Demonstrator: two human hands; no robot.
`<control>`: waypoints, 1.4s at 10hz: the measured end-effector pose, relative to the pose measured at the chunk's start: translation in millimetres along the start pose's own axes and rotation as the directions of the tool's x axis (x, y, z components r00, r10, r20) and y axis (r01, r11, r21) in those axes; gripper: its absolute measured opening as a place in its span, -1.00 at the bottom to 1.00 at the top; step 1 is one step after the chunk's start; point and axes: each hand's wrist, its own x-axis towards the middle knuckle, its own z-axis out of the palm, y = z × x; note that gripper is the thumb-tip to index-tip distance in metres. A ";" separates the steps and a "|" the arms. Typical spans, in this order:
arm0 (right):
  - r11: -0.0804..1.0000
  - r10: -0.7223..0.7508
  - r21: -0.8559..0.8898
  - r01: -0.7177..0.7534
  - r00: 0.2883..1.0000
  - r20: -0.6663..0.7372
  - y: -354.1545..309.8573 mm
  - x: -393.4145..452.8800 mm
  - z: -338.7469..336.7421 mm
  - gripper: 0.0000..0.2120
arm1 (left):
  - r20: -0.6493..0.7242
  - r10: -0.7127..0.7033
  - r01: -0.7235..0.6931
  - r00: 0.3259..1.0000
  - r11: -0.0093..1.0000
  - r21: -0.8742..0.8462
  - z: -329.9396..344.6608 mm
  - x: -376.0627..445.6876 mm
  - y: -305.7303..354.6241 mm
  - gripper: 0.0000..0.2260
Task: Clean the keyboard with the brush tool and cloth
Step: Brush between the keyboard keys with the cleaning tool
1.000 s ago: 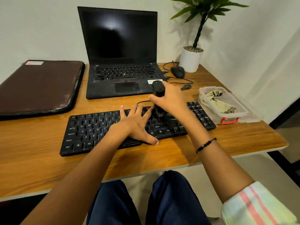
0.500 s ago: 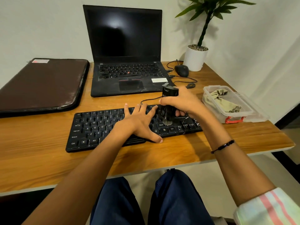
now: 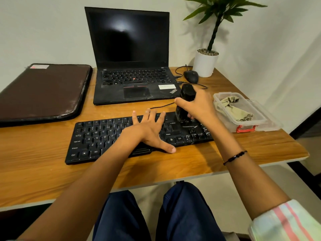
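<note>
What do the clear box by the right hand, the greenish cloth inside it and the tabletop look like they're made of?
The clear lidless box with red latch: thin see-through plastic, glossy; its contents show through the walls. The greenish crumpled cloth: soft fabric, matt, falling in loose folds, possibly microfibre. The orange-brown tabletop: wood-grain surface with a pale edge band, so probably laminate rather than solid wood.

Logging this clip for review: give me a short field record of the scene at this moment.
keyboard: black, flat on wooden desk
left hand: spread flat on the keys
right hand: grips brush tool, upright over the keyboard's right end
cloth: in clear plastic box, untouched
laptop: open, screen dark
</note>
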 end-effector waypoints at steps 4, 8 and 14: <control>1.000 -0.011 -0.020 0.010 0.999 -0.032 13.0 17.7 4.3 -0.75 | -0.078 0.082 -0.080 0.994 0.996 0.032 -5.1 19.3 25.7 0.17; 0.995 0.024 -0.097 -0.010 0.989 0.148 0.1 32.7 7.8 -0.75 | -0.096 0.076 -0.076 0.992 0.997 0.008 -4.2 14.2 26.9 0.13; 0.993 0.110 -0.057 -0.107 0.993 0.050 13.2 39.3 7.9 -0.77 | -0.108 0.084 -0.084 0.991 0.996 0.010 -0.7 17.5 24.6 0.15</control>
